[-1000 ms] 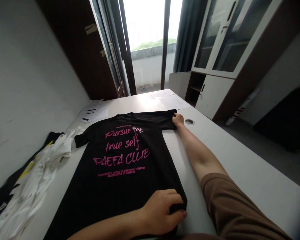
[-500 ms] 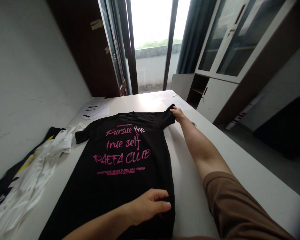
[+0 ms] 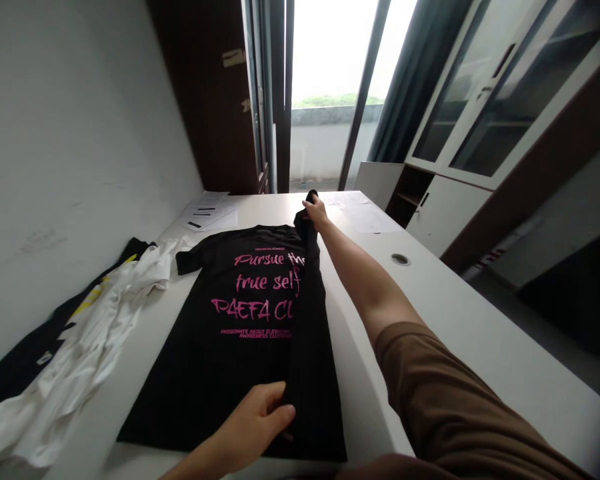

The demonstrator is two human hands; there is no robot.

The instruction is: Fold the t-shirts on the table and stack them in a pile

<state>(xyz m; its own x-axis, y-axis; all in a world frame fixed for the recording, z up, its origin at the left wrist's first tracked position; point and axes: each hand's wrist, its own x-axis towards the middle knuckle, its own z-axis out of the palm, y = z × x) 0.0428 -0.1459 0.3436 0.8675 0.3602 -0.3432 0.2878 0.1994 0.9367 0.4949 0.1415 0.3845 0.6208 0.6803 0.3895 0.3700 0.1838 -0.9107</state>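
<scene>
A black T-shirt (image 3: 230, 380) with pink lettering lies on the white table, its neck at the far end. My right hand (image 3: 316, 212) is closed on the right sleeve, holding it raised above the shirt's shoulder. Lower down, my left hand (image 3: 260, 420) pinches the shirt's cloth near the hem, thumb and forefinger at the edge of the turned-over part. The right side is folded inward as a long strip that covers the ends of the printed lines. The left sleeve lies flat.
A crumpled white garment (image 3: 95, 340) and a black one with yellow marks (image 3: 55, 327) lie along the wall at left. Papers (image 3: 213, 212) rest at the table's far left, more sheets (image 3: 365, 217) at far right. A round cable hole (image 3: 401, 259) sits in the tabletop (image 3: 460, 360).
Both hands have moved left with the shirt's right side, folding it over the print. The sleeve is now lifted inward instead of stretched out to the right. The view has shifted slightly.
</scene>
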